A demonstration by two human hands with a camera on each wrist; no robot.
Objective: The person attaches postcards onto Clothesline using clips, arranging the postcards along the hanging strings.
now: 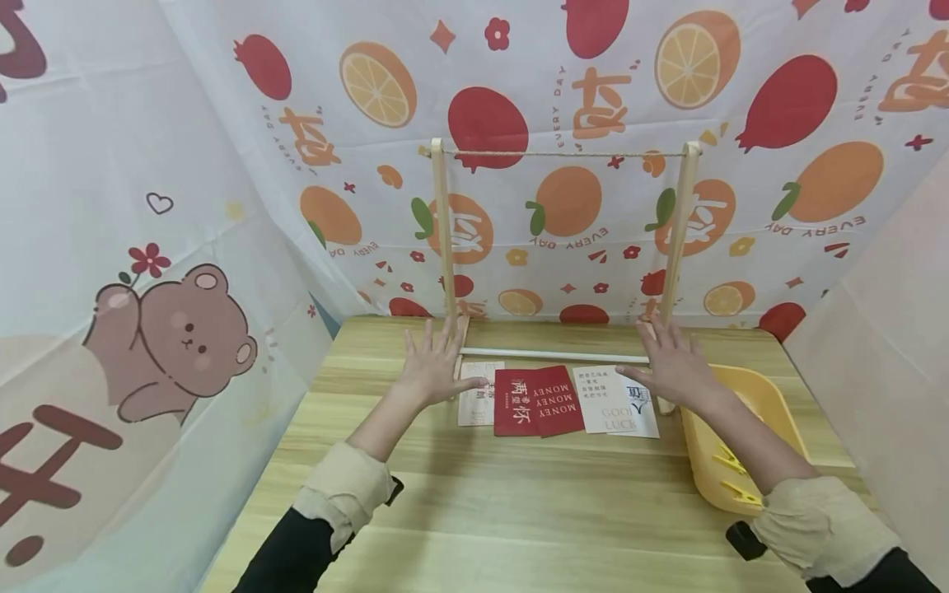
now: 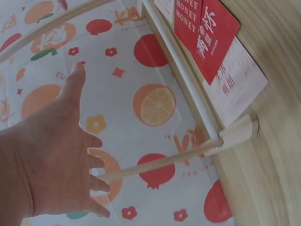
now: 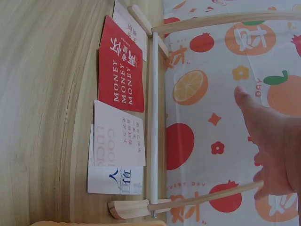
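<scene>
My left hand (image 1: 430, 372), its fingers spread straight, hovers by the left post (image 1: 445, 222) of a wooden rack. On the other side, my right hand (image 1: 676, 371) is also spread, near the right post (image 1: 679, 235). A thin cord (image 1: 563, 154) joins the post tops, and a white rod (image 1: 556, 356) runs low between them. In front of the rod lie red cards (image 1: 515, 416) and white cards (image 1: 600, 412), partly overlapping. The left hand (image 2: 51, 160) holds nothing in the left wrist view; the right hand (image 3: 273, 141) looks likewise in its own view.
A yellow basket (image 1: 787, 416) stands at the right, partly behind my right forearm, with yellow clips (image 1: 730, 461) inside. Behind the wooden table (image 1: 460, 527) hangs a fruit-print cloth (image 1: 615, 288); a bear-print cloth (image 1: 185, 346) hangs at the left.
</scene>
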